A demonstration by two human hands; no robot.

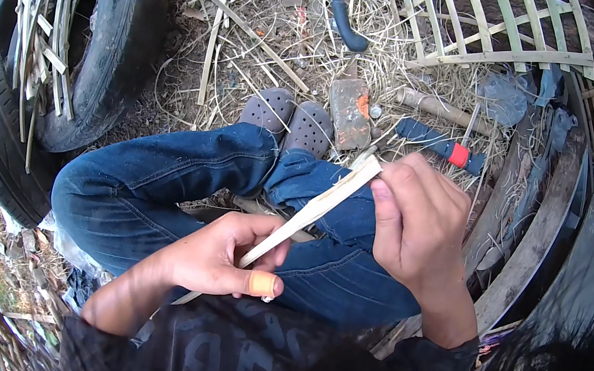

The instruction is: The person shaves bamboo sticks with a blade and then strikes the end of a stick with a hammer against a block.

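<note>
A pale split bamboo strip slants across my lap, its far end up and to the right. My left hand is wrapped round its near end, the thumb bearing a tan bandage. At the far end, my right hand is closed, with thumb and forefinger pinched against the strip's edge. Whether those fingers also hold something small is hidden. Just beyond that end shows a small greyish thing I cannot make out. Below the strip are my crossed legs in blue jeans.
Old tires hold a bundle of bamboo strips on the left. Grey clogs, a brick-like block and a dark blue object with a red band lie ahead. A woven bamboo lattice and wooden planks are at right.
</note>
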